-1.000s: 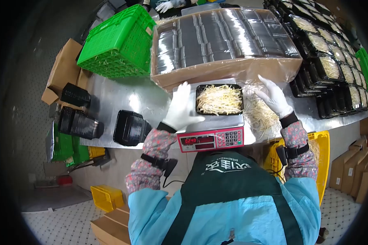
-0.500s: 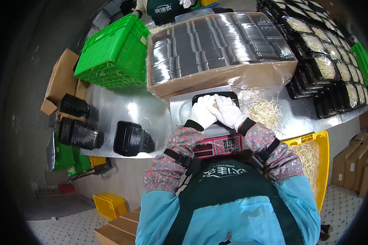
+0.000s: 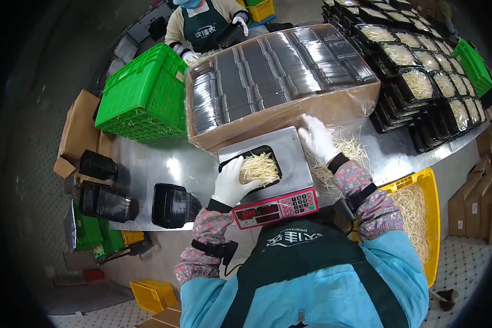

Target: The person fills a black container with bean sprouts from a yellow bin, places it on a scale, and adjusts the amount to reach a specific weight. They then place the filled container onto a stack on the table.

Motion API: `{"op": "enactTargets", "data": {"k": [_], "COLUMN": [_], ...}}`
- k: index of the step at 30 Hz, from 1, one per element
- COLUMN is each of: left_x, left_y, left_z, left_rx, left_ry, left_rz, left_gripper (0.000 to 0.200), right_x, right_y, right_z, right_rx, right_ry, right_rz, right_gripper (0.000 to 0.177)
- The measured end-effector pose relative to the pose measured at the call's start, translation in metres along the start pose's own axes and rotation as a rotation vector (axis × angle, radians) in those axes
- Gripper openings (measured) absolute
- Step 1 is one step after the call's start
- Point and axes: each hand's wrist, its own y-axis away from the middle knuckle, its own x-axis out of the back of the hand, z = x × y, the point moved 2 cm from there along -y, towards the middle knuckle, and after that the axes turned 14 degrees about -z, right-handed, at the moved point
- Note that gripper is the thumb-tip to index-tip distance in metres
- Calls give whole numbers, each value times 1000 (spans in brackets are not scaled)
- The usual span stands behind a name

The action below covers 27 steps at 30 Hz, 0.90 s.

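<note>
I work from the widest thing inward. The steel table (image 3: 153, 164) carries a big cardboard box (image 3: 290, 109) of clear lids. The box stands right behind the scale (image 3: 290, 158) and walls off any reach forward. A green crate (image 3: 145, 93) sits to the left of the box, and stacked filled trays (image 3: 421, 82) crowd the right end of the table. A yellow crate (image 3: 429, 186) of sprouts hangs at the near edge, by my right elbow. Stacks of empty black trays (image 3: 172, 205) lie at the left. A co-worker (image 3: 202, 22) stands beyond the box, well apart from my hands.

The black tray (image 3: 224, 164) of bean sprouts (image 3: 259, 167) rests on the left part of the scale's platform. My left hand (image 3: 232, 180) is curled over its near left corner, fingers closed on the rim. I judge the tray light and thin-walled, likely to flex, and the heap loose and easily spilled. It is best gripped at the rim and kept level.

My right hand (image 3: 317, 139) lies palm down, fingers mostly extended, on the loose sprouts (image 3: 350, 147) between scale and box. I cannot tell whether it pinches any strands.
</note>
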Motion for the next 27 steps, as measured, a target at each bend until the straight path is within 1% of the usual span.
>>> {"op": "enactTargets", "data": {"k": [1,2,3,4,5,7,8,9,11,12,13,14,15,16,17,19,20,21,23,25,26,27], "left_x": [9,13,15,15,12,-3,-13,-17,-22,-24,-34,-39,-43,-45,-48,-56,-58,-57,-53,-59,-64,-60], "left_y": [2,1,-2,-3,-3,-7,-9,-10,-16,-21,-29,-36,-43,-52,-58,-73,-79,-78,-76,-80,-81,-78], "left_z": [5,9,15,19,21,19,15,16,19,22,19,22,27,32,35,40,37,38,41,31,27,31], "left_rx": [-3,-27,-48,-68,-80,-114,-94,-82,-64,-57,-81,-90,-100,-108,-60,-49,-23,-39,-150,-118,-98,-104], "left_ry": [-26,-11,5,20,-31,-128,-129,-133,-143,-134,-115,-74,-32,-6,23,153,182,164,45,129,170,165], "left_rz": [15,30,45,61,60,61,91,104,133,118,128,142,157,160,45,64,30,68,221,38,-52,-21], "left_gripper": [88,86,84,83,82,81,79,78,77,76,80,79,78,79,81,83,81,78,51,66,74,75], "right_x": [-16,-27,-42,-47,-50,-38,-27,-18,-5,0,6,13,5,-9,-19,-43,-46,-40,-52,-43,-36,-21], "right_y": [6,11,17,18,19,6,1,-5,-14,-15,-14,-10,-9,-8,-7,-13,-11,-9,-12,-19,-20,-23], "right_z": [-5,-21,-32,-32,-31,-12,-3,0,-8,-27,-56,-86,-97,-101,-100,-90,-88,-93,-80,-83,-82,-86], "right_rx": [0,76,198,245,290,114,-58,-169,-48,75,199,240,292,285,224,38,19,0,40,71,34,99], "right_ry": [182,247,328,359,391,452,470,489,128,-81,-290,-325,-277,-316,-251,-101,-86,-74,-87,-107,-132,-94], "right_rz": [-21,-131,-227,-316,-401,-269,-304,-243,-16,8,34,11,-19,-41,-126,-272,-310,-350,-375,-409,-478,-497], "right_gripper": [55,63,64,64,64,62,63,61,52,47,42,37,38,42,52,61,63,66,69,70,67,63]}}
